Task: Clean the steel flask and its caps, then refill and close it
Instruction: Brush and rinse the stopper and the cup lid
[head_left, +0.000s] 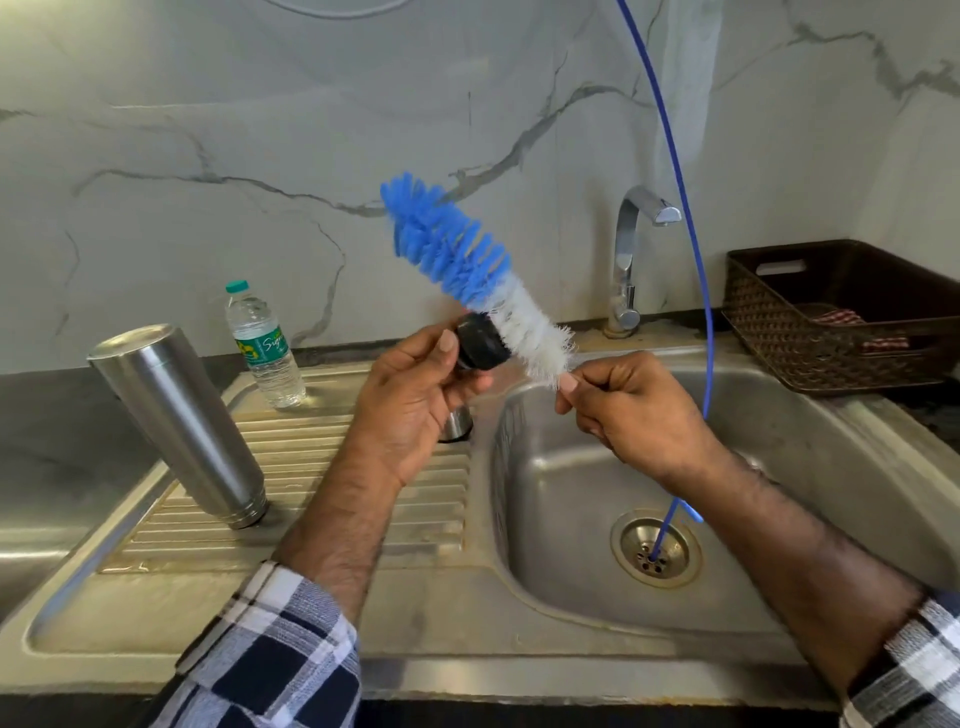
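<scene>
Above the sink (545, 467), a black cap (480, 343) was gripped by left-hand fingers (441, 353), a brush (467, 270) pinched by right-hand fingers (569, 387); the cap could be dropped if knocked.

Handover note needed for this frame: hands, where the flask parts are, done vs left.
Left hand: grips the black round inner cap over the ribbed drainboard.
Right hand: pinches the handle of the blue-and-white bristle bottle brush, whose bristles lie against the cap.
Steel flask body: mouth down on the steel drainboard, uncapped.
Small steel outer cap: on the drainboard behind the left hand, partly hidden.
Clear plastic water bottle with green lid: upright at the drainboard's back, closed.
Done: flask opened, caps off. Whether the body is already cleaned cannot be told.
Left: finish brushing the caps, refill, close.
</scene>
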